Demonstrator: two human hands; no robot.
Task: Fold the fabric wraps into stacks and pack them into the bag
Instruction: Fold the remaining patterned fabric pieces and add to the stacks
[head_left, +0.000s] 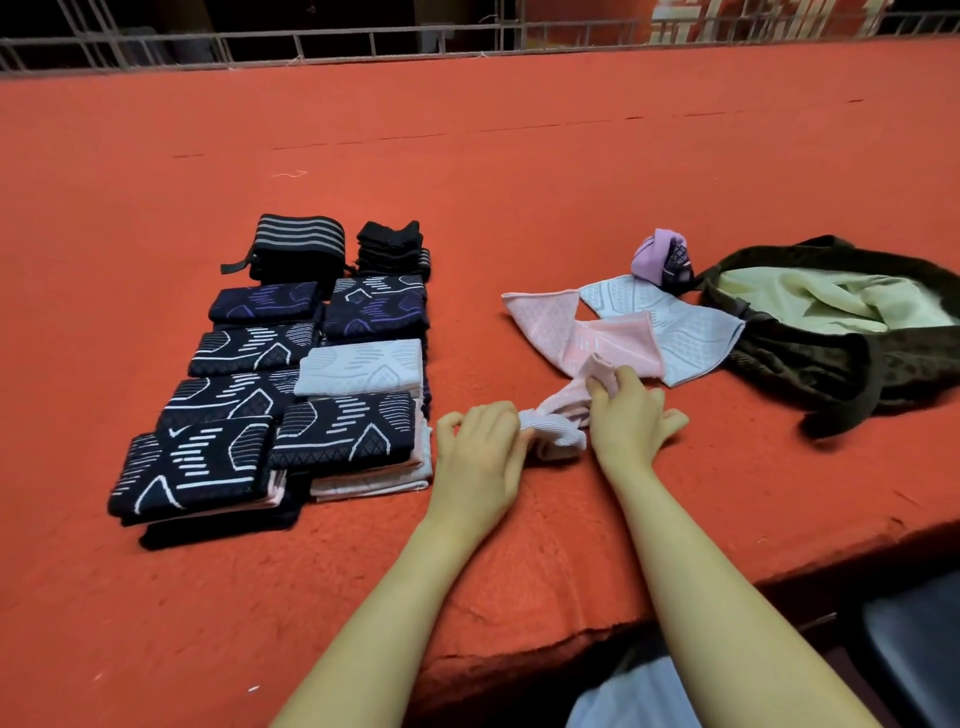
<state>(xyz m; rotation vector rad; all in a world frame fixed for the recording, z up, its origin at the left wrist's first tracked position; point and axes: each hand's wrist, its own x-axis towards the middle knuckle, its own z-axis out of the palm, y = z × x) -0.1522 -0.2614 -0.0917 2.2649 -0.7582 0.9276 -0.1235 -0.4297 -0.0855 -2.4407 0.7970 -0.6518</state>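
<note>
Both hands held a pale pink wrap (558, 415) on the red table (519, 171): the left hand (480, 457) pinched its near end, the right hand (626, 415) gripped its middle. Folded stacks (291, 379) lay to the left. Two more wraps (623, 332) lay spread beside the dark bag (831, 364) on the right.

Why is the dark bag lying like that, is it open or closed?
Open. The dark bag lies slumped, its mouth gaping, with pale yellow-green cloth showing inside.
</note>
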